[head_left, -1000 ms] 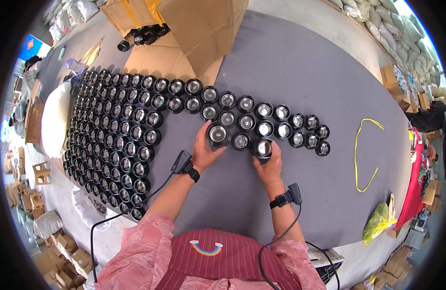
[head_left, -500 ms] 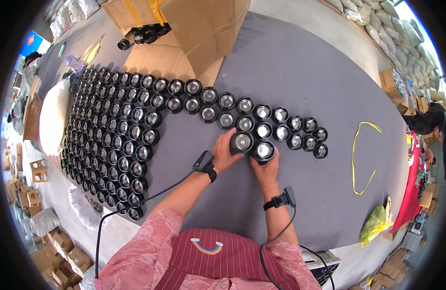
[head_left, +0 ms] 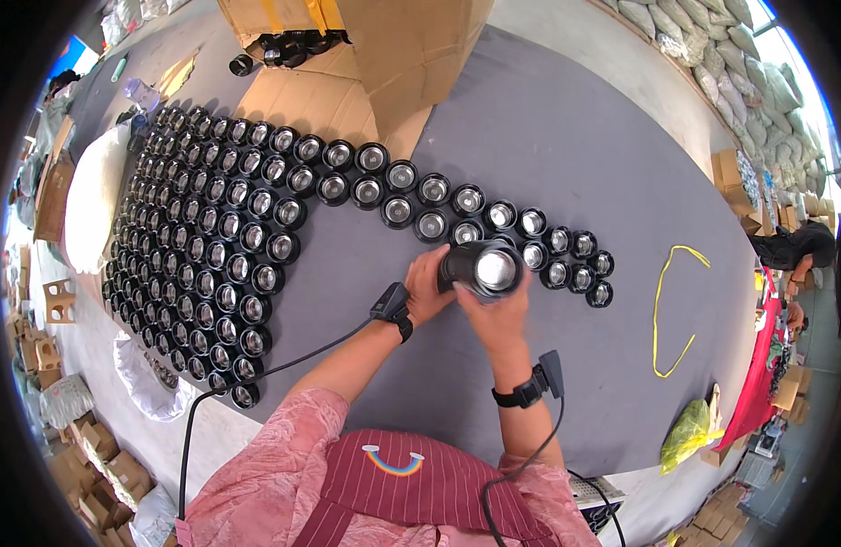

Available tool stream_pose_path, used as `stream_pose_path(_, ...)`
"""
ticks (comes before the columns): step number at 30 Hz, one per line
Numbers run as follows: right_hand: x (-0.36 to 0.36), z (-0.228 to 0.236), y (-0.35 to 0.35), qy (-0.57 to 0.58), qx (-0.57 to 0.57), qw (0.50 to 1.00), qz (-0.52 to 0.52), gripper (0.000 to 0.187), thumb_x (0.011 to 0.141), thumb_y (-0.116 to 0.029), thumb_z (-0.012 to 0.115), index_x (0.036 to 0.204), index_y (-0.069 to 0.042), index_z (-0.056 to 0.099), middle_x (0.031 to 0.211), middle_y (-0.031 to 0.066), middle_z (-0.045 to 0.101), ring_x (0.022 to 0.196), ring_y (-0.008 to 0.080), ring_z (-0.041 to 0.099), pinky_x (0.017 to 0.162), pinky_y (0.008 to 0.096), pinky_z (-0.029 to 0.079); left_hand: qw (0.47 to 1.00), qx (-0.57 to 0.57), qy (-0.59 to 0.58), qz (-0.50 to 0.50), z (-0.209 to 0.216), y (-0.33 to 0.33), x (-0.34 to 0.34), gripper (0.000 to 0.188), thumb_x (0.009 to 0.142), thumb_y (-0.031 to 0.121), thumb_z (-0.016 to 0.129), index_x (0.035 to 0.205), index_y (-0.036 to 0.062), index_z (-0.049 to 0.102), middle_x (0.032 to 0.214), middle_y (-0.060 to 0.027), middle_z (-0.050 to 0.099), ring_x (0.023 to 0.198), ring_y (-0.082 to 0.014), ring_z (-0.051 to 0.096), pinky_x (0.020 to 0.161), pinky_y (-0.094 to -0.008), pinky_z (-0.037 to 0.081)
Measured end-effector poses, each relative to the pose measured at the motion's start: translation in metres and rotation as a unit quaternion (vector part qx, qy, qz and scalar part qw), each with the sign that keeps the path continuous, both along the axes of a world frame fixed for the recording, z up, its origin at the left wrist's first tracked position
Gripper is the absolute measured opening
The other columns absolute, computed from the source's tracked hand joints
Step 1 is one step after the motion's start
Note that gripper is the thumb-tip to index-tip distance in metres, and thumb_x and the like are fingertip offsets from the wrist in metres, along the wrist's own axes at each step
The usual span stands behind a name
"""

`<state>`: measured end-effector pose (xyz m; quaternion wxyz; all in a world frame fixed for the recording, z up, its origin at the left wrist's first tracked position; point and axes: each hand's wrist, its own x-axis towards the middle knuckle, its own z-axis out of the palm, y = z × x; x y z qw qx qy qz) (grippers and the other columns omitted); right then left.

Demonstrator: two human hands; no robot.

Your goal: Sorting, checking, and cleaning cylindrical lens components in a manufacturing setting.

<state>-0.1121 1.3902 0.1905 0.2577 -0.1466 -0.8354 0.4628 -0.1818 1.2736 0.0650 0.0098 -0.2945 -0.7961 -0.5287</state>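
Note:
My right hand (head_left: 495,319) is closed round a black round lamp head (head_left: 495,271) with a shiny reflector, slightly blurred and facing up. Just left of it, the fingers of my left hand (head_left: 427,284) wrap a second black lamp head (head_left: 453,266), largely covered by the first one. The two pieces overlap in view; whether they touch I cannot tell. Directly beyond my hands, a double row of similar lamp heads (head_left: 431,225) runs across the grey table (head_left: 566,374). A dense block of them (head_left: 215,242) stands to the left, reflectors up.
An open cardboard box (head_left: 411,64) with black parts inside stands at the far side, one loose part (head_left: 241,65) beside it. A yellow strap (head_left: 659,310) lies on the right. Near the right edge is a yellow plastic bag (head_left: 687,433). Cables run from both wrist straps.
My right hand has shifted its lamp head up and left, so it now overlaps the one in my left hand. Before, the two sat side by side. The whole view has shifted slightly.

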Motion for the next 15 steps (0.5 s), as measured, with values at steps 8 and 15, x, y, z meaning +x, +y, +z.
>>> stream_pose_path(8,-0.005,-0.016,-0.005,-0.074,0.012,0.997,0.0,0.086,0.062,-0.016,0.087,0.131,0.001,0.038,0.121,0.0211,0.054,0.113,0.0365,0.056,0.094,0.0433,0.047,1.0,-0.004,0.007,0.026,-0.005,0.005,0.003,0.078,0.061,0.016,0.084,0.13,0.0062,0.047,0.121,-0.015,0.059,0.114,-0.0369,0.054,0.093,-0.0475,0.043)
stream_pose_path(15,0.015,-0.036,-0.009,-0.091,-0.159,0.983,0.025,0.103,0.059,-0.014,0.089,0.142,0.0,0.028,0.135,0.0165,0.046,0.124,0.028,0.049,0.104,0.0413,0.04,0.999,0.025,0.01,-0.026,0.008,-0.009,-0.001,0.073,0.06,0.011,0.084,0.124,0.0064,0.049,0.115,-0.0163,0.061,0.108,-0.0395,0.057,0.09,-0.0471,0.047)
